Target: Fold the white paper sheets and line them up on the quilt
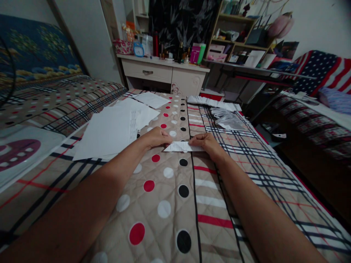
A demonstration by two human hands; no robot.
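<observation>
A narrow folded strip of white paper (pixel 179 147) lies on the patterned bedspread (pixel 170 193), its left end cut or folded to a slanted point. My left hand (pixel 157 137) is closed in a pinch at the strip's upper left corner. On the other side, my right hand (pixel 206 143) grips the strip with curled fingers and covers part of its right end. Left of my hands, a loose stack of white paper sheets (pixel 109 128) is spread over the bed, some with print. Folded white paper pieces (pixel 218 112) lie beyond my right hand.
A long pleated paper strip (pixel 212 102) lies at the bed's far edge, near a clear plastic bag (pixel 231 122). A white package with a purple print (pixel 55 140) rests at left. Behind the bed stand a cluttered dresser (pixel 148 71) and a shelf unit (pixel 236 18).
</observation>
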